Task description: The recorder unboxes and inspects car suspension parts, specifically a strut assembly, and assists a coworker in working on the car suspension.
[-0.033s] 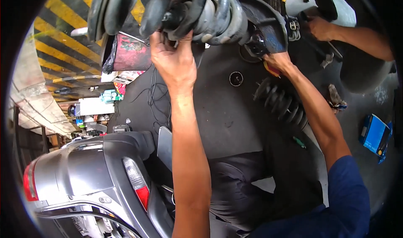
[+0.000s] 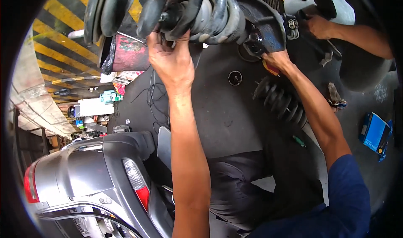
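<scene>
A strut with a grey coil spring [image 2: 218,15] is held up in front of me, with black rubber parts [image 2: 109,11] at its left end. My left hand [image 2: 172,61] grips the strut's underside near a bolt end. A blue spring clamp [image 2: 264,19] sits on the right end of the spring. My right hand [image 2: 277,60] is closed at the lower edge of this clamp, and a red and yellow piece [image 2: 271,68] shows under the palm. Another person's hand [image 2: 319,26] holds a dark tool at the upper right.
A second black coil spring [image 2: 281,103] lies on the dark floor, beside a round black cap [image 2: 235,77]. A blue box [image 2: 375,133] lies at the right. A grey car's rear [image 2: 92,179] is at the lower left. Yellow and black floor stripes [image 2: 54,49] and clutter are at the left.
</scene>
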The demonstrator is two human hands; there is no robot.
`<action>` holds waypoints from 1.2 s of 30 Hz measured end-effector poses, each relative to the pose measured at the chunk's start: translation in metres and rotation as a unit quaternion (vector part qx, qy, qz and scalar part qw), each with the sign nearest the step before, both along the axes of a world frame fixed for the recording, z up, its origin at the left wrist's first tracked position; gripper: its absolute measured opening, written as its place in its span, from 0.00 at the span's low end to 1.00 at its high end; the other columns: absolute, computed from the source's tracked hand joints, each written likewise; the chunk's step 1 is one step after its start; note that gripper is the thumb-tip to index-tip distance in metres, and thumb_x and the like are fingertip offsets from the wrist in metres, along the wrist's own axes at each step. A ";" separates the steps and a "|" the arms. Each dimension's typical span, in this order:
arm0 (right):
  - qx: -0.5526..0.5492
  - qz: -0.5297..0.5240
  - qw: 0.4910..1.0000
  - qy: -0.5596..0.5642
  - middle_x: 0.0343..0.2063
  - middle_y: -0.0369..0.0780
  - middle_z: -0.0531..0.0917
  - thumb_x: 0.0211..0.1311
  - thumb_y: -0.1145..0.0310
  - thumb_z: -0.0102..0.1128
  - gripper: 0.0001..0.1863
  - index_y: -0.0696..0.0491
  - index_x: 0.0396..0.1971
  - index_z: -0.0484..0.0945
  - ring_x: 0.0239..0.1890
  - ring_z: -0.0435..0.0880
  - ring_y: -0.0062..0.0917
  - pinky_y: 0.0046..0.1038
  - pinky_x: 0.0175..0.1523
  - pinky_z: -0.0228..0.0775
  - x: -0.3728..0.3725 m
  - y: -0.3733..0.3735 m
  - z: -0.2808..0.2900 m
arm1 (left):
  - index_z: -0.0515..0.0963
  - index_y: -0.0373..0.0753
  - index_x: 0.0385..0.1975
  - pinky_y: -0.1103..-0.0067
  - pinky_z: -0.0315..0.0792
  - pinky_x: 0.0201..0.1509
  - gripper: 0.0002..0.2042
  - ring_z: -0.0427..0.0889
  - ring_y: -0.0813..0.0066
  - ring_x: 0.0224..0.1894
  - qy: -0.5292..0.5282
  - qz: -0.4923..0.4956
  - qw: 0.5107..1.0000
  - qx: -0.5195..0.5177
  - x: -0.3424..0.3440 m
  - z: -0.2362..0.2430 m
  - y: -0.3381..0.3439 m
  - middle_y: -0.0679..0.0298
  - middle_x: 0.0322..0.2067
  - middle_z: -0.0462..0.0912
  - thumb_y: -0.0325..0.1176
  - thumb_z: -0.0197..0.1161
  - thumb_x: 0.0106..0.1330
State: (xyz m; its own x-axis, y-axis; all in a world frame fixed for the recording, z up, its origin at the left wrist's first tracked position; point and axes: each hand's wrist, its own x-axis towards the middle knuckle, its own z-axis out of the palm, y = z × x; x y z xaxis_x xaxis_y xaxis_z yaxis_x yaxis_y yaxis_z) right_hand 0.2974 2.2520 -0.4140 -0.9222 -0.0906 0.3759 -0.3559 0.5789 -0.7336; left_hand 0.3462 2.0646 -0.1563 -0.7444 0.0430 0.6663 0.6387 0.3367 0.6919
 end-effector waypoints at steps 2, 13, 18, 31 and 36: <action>-0.001 -0.001 1.000 -0.002 0.43 0.51 0.80 0.47 0.66 0.65 0.22 0.56 0.44 0.75 0.46 0.78 0.51 0.46 0.50 0.72 0.002 0.004 -0.003 | 0.66 0.30 0.59 0.78 0.68 0.59 0.22 0.76 0.74 0.52 -0.015 0.002 1.000 -0.008 0.003 -0.002 0.003 0.58 0.53 0.77 0.24 0.62 0.66; -0.001 0.039 0.993 -0.113 0.49 0.48 0.79 0.50 0.65 0.62 0.23 0.53 0.48 0.75 0.48 0.77 0.50 0.45 0.53 0.71 0.006 0.021 0.032 | 0.66 0.31 0.59 0.78 0.64 0.60 0.21 0.73 0.75 0.52 -0.044 0.005 0.999 0.004 0.011 -0.001 0.005 0.61 0.50 0.76 0.28 0.61 0.68; -0.005 0.009 0.993 -0.118 0.49 0.48 0.79 0.49 0.67 0.61 0.24 0.53 0.50 0.74 0.48 0.78 0.49 0.45 0.53 0.72 0.008 0.016 0.023 | 0.69 0.31 0.55 0.78 0.66 0.58 0.18 0.74 0.75 0.51 -0.008 0.037 0.999 -0.032 0.006 -0.004 0.007 0.60 0.48 0.77 0.28 0.62 0.67; 0.029 0.006 0.997 -0.075 0.40 0.49 0.82 0.50 0.60 0.62 0.21 0.55 0.43 0.76 0.43 0.81 0.49 0.45 0.48 0.75 0.006 0.007 0.017 | 0.67 0.31 0.60 0.77 0.65 0.61 0.22 0.75 0.72 0.53 0.019 0.015 0.997 -0.074 -0.003 0.002 0.005 0.58 0.53 0.76 0.24 0.58 0.66; 0.001 0.031 1.000 0.002 0.42 0.51 0.81 0.44 0.66 0.65 0.24 0.56 0.45 0.75 0.46 0.79 0.50 0.45 0.51 0.73 0.007 0.004 0.001 | 0.64 0.30 0.63 0.76 0.62 0.64 0.26 0.72 0.72 0.58 -0.118 -0.051 0.991 -0.042 0.008 0.011 -0.007 0.57 0.57 0.73 0.22 0.60 0.64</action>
